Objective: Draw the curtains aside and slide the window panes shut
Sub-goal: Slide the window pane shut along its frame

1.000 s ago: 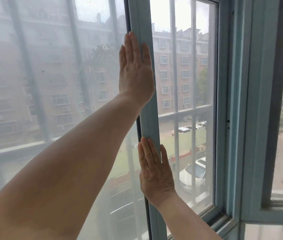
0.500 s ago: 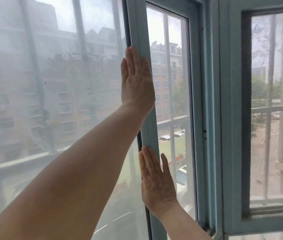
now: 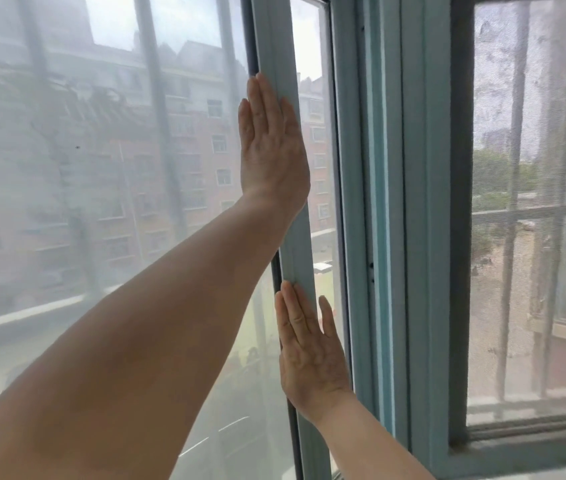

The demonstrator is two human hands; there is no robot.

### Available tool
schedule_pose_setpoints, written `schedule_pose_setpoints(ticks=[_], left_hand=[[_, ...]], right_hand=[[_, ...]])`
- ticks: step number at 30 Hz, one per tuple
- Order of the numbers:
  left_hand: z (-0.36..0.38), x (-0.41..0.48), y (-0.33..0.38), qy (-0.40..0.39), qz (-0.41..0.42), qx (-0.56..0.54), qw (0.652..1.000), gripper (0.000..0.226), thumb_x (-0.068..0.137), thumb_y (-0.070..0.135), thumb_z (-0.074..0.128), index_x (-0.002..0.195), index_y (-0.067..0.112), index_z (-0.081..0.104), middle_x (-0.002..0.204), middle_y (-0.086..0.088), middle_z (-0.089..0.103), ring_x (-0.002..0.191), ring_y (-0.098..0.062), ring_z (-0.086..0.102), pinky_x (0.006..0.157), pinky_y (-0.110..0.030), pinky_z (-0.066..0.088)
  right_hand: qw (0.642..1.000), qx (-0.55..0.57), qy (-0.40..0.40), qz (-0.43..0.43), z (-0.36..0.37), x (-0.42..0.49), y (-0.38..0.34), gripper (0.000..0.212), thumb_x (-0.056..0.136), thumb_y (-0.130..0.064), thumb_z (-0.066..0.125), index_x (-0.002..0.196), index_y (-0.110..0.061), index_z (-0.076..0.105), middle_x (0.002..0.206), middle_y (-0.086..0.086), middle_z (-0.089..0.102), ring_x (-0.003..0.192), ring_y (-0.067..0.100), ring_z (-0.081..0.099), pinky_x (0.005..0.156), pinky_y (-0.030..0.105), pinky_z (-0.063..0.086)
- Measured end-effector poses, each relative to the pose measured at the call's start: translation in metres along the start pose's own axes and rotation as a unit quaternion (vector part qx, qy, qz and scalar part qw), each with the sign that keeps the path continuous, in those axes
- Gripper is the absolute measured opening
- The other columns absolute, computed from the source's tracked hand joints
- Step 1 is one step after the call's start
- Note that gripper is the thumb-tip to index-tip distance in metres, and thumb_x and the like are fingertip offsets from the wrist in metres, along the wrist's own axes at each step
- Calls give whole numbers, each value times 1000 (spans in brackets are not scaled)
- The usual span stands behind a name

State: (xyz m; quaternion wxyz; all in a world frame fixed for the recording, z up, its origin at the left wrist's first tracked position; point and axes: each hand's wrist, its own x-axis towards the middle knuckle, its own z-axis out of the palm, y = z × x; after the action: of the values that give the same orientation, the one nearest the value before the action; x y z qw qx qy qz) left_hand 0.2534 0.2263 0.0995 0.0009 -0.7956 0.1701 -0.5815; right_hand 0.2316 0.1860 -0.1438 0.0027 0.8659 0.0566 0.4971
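A sliding window pane with hazy glass [image 3: 108, 188] fills the left of the view. Its pale blue-green vertical frame edge [image 3: 276, 53] runs down the middle. My left hand [image 3: 271, 147] lies flat against that edge, fingers straight and pointing up. Lower down, my right hand [image 3: 311, 355] presses flat on the same edge, fingers up. A narrow strip of open gap [image 3: 321, 140] remains between the pane's edge and the fixed window jamb [image 3: 378, 202]. No curtain is in view.
To the right of the jamb is a second window with a grey insect screen [image 3: 534, 237] and bars outside. Apartment blocks and parked cars show through the glass. A pale sill [image 3: 517, 474] runs along the bottom right.
The sliding pane has moved right with both hands flat on its edge, and the open gap has shrunk from wide to a narrow strip. The view has turned right.
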Motion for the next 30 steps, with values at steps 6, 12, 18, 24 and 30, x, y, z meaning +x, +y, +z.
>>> schedule_pose_setpoints(ticks=[6,12,18,24,30], left_hand=[[16,14,33,-19,-5,-2,1000,66,91,7,38,145,-2,3,149,-32,-13,139,-42,-14,115,-46,-7],[31,26,58,-19,-1,-6,1000,68,88,6,38,145,-4,4,149,-34,-12,138,-44,-14,114,-47,-7],[45,34,76,-13,-3,-14,1000,70,85,2,36,145,-3,2,149,-33,-14,138,-44,-15,113,-47,-10],[59,42,91,-6,1,-9,1000,69,87,2,37,145,-3,1,149,-33,-14,138,-44,-15,113,-46,-9],[69,48,106,-9,5,-2,1000,67,91,8,37,146,-1,0,149,-32,-15,138,-43,-15,115,-47,-7]], right_hand=[[1000,-2,1,-1,7,3,40,68,81,-11,30,147,-4,15,156,9,13,143,25,11,112,48,13],[1000,20,-6,0,14,6,71,69,79,-8,30,147,-3,15,157,9,10,144,24,7,110,49,17],[999,33,-1,4,19,9,93,71,77,-4,30,147,-3,15,156,9,11,144,24,7,112,48,11],[1000,26,-13,7,23,10,112,75,77,-3,40,147,-4,14,157,8,10,143,24,10,112,47,12],[999,16,-26,12,28,13,131,75,76,-3,40,147,-4,15,157,8,9,143,24,9,110,48,14]])
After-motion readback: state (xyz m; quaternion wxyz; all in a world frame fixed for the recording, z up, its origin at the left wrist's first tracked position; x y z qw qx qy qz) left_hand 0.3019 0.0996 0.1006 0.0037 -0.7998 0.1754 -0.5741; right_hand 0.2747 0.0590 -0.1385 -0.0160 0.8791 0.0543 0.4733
